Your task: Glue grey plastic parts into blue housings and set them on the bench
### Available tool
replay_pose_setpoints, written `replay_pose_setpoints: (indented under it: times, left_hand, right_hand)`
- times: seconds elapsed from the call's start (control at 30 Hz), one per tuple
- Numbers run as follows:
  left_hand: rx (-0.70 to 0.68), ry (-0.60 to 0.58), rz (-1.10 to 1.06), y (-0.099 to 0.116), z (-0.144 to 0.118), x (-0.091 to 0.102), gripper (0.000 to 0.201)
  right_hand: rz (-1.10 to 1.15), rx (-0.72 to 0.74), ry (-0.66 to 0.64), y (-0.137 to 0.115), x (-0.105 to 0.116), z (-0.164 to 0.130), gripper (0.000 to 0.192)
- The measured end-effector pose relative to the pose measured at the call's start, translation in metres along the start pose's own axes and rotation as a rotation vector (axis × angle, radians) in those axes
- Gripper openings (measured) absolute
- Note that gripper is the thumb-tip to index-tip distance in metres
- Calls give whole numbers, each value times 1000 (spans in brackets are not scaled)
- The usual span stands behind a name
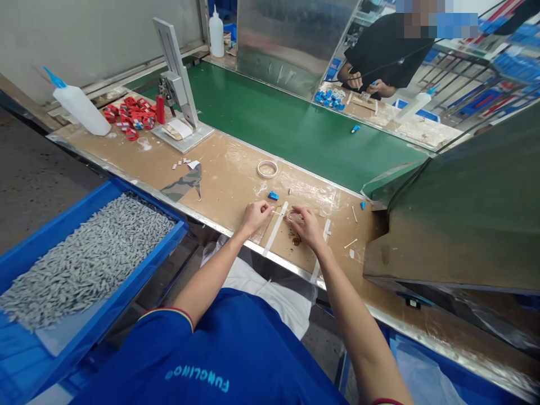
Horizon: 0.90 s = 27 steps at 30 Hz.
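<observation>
The bench (pixel 228 163) is faced in brown sheeting, glossy in patches and roughened by dried smears, and is edged in scuffed, shiny metal. The belt (pixel 261 112) is finished smooth, with a soft sheen. Dull, smeared metal is seen in the panel (pixel 291 45), smoother silvery metal in the stand (pixel 179 73). Plastic is suggested by the translucent bottle (pixel 82 109), the tub (pixel 139 275) and the blue piece (pixel 273 195). The shirt (pixel 253 349) is made of matt cloth.

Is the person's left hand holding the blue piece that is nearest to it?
No, the blue piece lies on the table beyond the left hand, which pinches a thin pale stick.
</observation>
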<state>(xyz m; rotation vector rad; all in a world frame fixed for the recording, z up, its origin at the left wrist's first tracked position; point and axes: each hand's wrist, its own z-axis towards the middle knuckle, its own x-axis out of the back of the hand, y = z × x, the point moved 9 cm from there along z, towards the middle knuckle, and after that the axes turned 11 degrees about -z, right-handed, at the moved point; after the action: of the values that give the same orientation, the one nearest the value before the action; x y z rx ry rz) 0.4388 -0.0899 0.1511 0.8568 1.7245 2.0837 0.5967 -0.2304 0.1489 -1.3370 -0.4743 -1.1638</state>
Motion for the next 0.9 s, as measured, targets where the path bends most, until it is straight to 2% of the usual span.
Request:
replay_pose_setpoints:
  times: [0.13,0.9]
  left_hand:
    - [1,8,-11,-2,-1,3,25]
    - [11,31,-24,0,0,13,25]
  right_hand:
    - [-12,-5,-1,2,-3,0,37]
    - [-12,-26,17,-2,-8,1,44]
